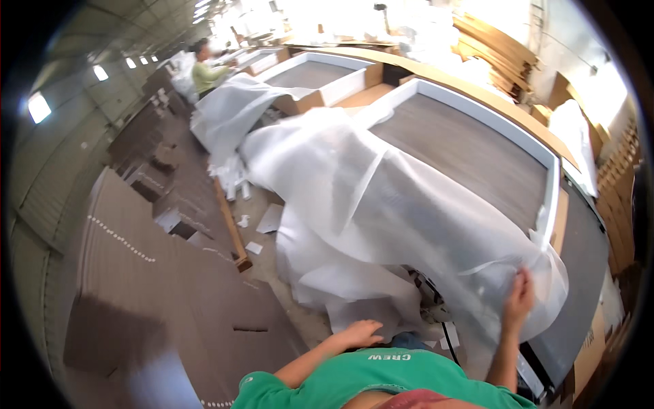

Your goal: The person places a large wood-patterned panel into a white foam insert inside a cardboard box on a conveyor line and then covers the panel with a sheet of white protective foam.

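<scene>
A large sheet of thin white packing foam (409, 194) drapes over the near edge of a carton and hangs down toward the floor. My right hand (520, 300) is at the sheet's right end, its fingers closed on the foam near the carton's corner. Low in front of my body, my left hand (361, 334) has its fingers stretched out and holds nothing; it is close to the sheet's hanging lower edge. Inside the open carton, a flat grey wood-grain panel (470, 157) lies framed by white foam strips (494, 105).
Stacks of brown panels (184, 293) stand at my left. Farther along the line, another open carton (313, 75) holds a similar panel, and a co-worker (204, 68) stands beyond it. A dark grey surface (579, 266) lies at right. Scraps (254, 248) litter the floor.
</scene>
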Action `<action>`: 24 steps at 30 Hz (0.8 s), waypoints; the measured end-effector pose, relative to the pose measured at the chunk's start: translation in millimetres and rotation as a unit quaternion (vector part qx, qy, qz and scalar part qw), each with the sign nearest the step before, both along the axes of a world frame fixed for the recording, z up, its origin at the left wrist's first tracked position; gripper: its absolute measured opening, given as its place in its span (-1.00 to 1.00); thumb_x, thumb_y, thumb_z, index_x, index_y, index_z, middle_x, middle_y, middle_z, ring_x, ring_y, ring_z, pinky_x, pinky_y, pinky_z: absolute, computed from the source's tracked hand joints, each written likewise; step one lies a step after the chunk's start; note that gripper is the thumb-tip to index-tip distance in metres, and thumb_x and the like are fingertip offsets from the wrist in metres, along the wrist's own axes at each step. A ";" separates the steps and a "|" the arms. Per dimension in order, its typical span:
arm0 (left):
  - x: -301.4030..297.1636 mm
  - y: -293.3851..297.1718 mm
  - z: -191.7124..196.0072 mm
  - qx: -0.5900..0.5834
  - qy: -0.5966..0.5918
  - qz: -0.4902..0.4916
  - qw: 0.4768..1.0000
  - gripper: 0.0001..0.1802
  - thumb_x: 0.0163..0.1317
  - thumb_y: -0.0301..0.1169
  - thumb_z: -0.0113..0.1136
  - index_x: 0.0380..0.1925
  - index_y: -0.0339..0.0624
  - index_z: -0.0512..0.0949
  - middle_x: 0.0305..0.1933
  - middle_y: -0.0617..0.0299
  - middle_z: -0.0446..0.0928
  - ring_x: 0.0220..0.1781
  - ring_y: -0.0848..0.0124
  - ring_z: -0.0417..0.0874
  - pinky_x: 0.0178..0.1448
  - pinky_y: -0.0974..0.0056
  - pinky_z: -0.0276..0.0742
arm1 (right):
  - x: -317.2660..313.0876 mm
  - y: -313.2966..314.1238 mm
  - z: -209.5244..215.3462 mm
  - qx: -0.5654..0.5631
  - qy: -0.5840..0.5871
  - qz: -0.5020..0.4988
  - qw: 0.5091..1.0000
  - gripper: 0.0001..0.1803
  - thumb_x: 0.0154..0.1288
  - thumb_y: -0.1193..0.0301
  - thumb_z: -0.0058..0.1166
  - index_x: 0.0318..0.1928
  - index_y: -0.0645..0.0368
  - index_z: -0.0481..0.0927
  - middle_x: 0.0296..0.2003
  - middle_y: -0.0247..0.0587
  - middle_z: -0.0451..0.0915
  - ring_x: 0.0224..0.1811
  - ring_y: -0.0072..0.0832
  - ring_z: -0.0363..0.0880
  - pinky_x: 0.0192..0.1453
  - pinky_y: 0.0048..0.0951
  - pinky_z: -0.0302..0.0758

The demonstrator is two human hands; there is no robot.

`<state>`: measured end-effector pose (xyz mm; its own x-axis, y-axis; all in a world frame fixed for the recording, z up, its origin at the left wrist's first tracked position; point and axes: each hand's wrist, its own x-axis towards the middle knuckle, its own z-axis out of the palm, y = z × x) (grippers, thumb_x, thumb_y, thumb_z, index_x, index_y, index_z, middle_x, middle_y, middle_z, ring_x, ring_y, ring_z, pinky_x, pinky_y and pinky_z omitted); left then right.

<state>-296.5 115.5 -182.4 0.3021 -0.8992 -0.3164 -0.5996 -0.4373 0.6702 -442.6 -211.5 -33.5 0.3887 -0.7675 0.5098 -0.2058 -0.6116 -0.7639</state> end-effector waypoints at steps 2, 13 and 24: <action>-11.8 26.5 -32.6 0.033 0.004 -0.039 0.999 -0.53 0.06 -0.14 0.11 -0.09 -0.21 0.44 -0.09 -0.06 0.47 -0.10 0.02 0.50 -0.05 0.05 0.43 | -13.7 70.2 -20.7 -0.006 0.081 0.023 0.996 -0.75 0.13 0.55 -0.01 -0.14 0.29 0.48 -0.16 -0.04 0.49 -0.07 -0.22 0.43 0.08 -0.30 0.32; -52.8 60.8 -37.4 0.147 0.042 -0.131 0.979 -0.55 -0.01 -0.14 0.12 -0.19 -0.23 0.49 -0.12 -0.06 0.50 -0.08 0.04 0.50 -0.04 0.08 0.41 | -77.0 158.1 -16.2 -0.063 0.221 0.169 0.958 -0.68 0.02 0.51 0.09 -0.13 0.15 0.48 -0.06 -0.05 0.44 -0.10 -0.15 0.42 -0.06 -0.28 0.43; -162.4 20.9 -54.0 0.202 -0.058 -0.105 0.972 -0.49 0.00 -0.09 0.14 -0.12 -0.21 0.50 -0.12 -0.08 0.50 -0.06 0.04 0.50 0.00 0.11 0.40 | -253.4 150.4 -51.8 -0.011 0.229 0.278 0.933 -0.69 0.04 0.42 0.08 -0.13 0.10 0.48 -0.09 -0.13 0.46 -0.13 -0.20 0.45 -0.15 -0.28 0.49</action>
